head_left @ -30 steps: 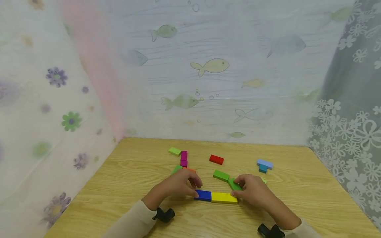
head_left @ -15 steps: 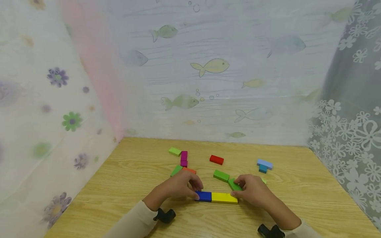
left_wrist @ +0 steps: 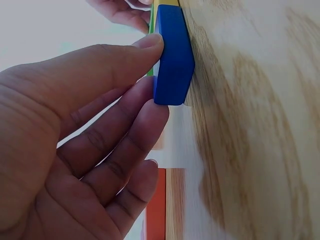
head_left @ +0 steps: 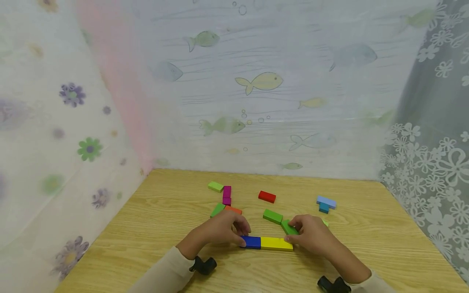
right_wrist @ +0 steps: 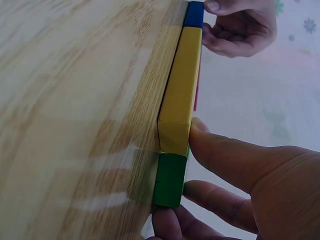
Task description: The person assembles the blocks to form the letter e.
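Note:
A blue block (head_left: 252,242) and a longer yellow block (head_left: 276,243) lie end to end in a row on the table. My left hand (head_left: 222,228) pinches the blue block's left end, with the thumb on its upper edge and fingertips by its end face in the left wrist view. Behind the yellow block's right end, a green block (head_left: 288,226) slants away. My right hand (head_left: 311,235) grips this green block with its fingers, while the thumb rests at the yellow block's top corner. A second green block (head_left: 272,216) meets the slanted one at its back end.
Behind my left hand lie an orange block (head_left: 233,210), another green block (head_left: 218,210), magenta blocks (head_left: 226,193) and a lime block (head_left: 215,186). A red block (head_left: 267,197) lies further back. Light blue (head_left: 326,202) and teal (head_left: 324,208) blocks form a T at right.

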Tool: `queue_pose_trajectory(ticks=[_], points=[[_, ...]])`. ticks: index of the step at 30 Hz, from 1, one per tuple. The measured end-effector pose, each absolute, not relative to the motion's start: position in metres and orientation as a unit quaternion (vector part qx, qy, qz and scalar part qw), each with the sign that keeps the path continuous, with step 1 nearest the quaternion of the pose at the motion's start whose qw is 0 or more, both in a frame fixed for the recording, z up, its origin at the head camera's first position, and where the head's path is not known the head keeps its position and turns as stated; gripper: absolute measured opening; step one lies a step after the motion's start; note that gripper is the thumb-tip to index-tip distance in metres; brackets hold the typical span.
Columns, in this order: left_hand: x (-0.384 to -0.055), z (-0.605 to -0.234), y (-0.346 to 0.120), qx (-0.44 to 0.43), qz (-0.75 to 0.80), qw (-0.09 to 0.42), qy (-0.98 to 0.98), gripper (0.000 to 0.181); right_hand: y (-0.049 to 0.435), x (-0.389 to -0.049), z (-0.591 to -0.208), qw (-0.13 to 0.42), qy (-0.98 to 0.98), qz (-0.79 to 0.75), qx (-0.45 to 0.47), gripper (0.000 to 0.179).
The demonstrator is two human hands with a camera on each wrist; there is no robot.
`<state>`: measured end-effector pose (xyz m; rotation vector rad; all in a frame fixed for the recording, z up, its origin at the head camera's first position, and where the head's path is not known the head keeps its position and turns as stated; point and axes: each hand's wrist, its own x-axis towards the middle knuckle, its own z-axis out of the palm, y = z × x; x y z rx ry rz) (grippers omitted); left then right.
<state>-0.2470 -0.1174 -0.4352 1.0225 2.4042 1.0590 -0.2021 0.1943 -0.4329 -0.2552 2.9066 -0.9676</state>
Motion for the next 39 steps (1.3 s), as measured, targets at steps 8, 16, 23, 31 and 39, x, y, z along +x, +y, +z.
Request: queue_pose_trajectory(ticks=[8, 16, 23, 31, 39], points=[[-0.252, -0.435, -0.122, 0.338, 0.374, 0.149, 0.851, 0.025, 0.193, -0.202, -0.431, 0.038, 0.945, -0.314, -0.081, 0.036], [-0.271, -0.435, -0.133, 0.287, 0.363, 0.064, 0.884, 0.033, 0.194, -0.201, -0.429, 0.04, 0.945, -0.315, -0.08, 0.039], [-0.285, -0.437, -0.138, 0.258, 0.361, 0.046, 0.895, 0.039, 0.194, -0.202, -0.43, 0.038, 0.946, -0.312, -0.082, 0.039], [-0.294, -0.441, -0.138, 0.241, 0.361, 0.058, 0.899, 0.038, 0.195, -0.202, -0.429, 0.038, 0.944, -0.315, -0.085, 0.039], [-0.296, -0.443, -0.135, 0.24, 0.342, 0.061, 0.906, 0.033, 0.195, -0.201, -0.43, 0.037, 0.944, -0.316, -0.086, 0.04]])
